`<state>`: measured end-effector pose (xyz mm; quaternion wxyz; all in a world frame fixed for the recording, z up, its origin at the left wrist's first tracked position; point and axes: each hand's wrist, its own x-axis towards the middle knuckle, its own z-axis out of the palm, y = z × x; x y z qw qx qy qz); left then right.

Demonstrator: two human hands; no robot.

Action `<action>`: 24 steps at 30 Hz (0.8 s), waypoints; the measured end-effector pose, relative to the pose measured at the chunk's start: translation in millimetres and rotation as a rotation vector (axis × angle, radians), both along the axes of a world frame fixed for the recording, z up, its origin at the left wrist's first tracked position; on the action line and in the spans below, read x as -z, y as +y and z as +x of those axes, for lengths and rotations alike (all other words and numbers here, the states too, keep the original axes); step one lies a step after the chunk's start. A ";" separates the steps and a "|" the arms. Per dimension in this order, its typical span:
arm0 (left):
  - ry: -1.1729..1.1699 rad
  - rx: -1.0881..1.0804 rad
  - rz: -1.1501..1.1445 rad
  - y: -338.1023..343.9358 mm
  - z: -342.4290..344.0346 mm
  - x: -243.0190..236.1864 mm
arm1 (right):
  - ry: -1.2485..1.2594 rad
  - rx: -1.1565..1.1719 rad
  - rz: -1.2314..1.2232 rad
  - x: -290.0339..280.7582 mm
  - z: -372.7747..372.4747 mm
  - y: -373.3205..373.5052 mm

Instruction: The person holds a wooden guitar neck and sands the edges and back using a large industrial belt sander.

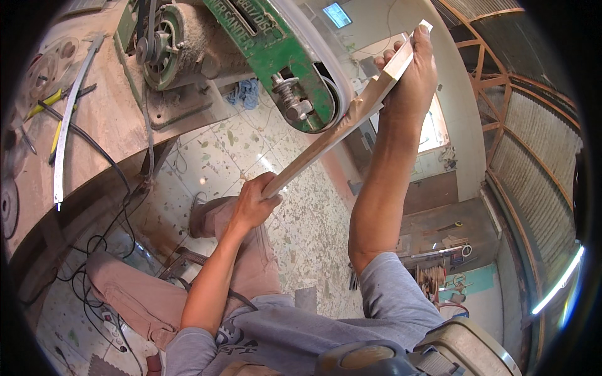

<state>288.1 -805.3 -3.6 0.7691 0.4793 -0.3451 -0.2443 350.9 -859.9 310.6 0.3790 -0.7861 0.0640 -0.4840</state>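
A long, narrow piece of wood [332,133] slants from lower left to upper right in front of me. Around its lower end my left hand [256,202] is closed. My right hand [414,78] grips the upper end, where the wood shows a stepped, notched shape. Midway along, the wood lies against the rounded end of a green belt sander [307,75]; whether it presses on the belt cannot be made out. A spring and bolt [290,97] show on the sander's side.
At left a dusty workbench [119,119] carries a motor [182,47], a metal ruler [72,113] and yellow-and-black pliers [53,103]. A blue cloth [243,93] lies behind the bench edge. Black cables [84,276] tangle on the floor near my leg. Shelves with tools [448,238] stand at right.
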 end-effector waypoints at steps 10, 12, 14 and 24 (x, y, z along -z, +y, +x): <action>-0.011 0.032 -0.030 -1.6 3.3 2.3 | 0.078 0.051 -0.032 -2.6 -2.1 2.6; -0.003 0.044 -0.038 -2.5 2.3 4.3 | 0.113 0.050 -0.032 -4.4 -2.8 1.5; 0.004 0.063 -0.026 -1.6 2.4 1.5 | 0.133 0.047 -0.028 -6.1 -3.4 -0.8; 0.044 0.120 -0.053 -6.3 -0.1 2.8 | 0.092 -0.036 0.050 -9.9 -7.1 -25.8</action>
